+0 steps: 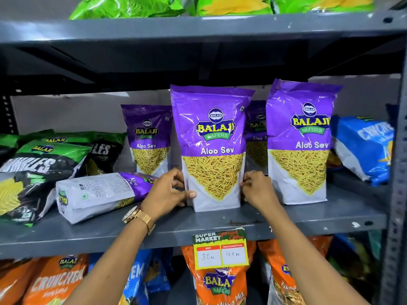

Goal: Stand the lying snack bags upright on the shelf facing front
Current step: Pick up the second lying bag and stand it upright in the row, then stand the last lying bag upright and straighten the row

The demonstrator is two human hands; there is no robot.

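Note:
A purple and white Aloo Sev bag [212, 148] stands upright in the middle of the grey shelf [330, 214], label facing front. My left hand [167, 190] grips its lower left edge and my right hand [257, 188] grips its lower right edge. To its left, one Aloo Sev bag [99, 194] lies on its side with its back showing. Another upright bag [299, 142] stands to the right, and two more [147, 139] [256, 133] stand behind, the second partly hidden.
Black and green snack bags [33, 168] lie piled at the shelf's left end. A blue bag [363, 148] leans at the right by the shelf post [396, 172]. A price tag [220, 249] hangs on the shelf's front edge. Orange and blue bags fill the shelf below, green ones the shelf above.

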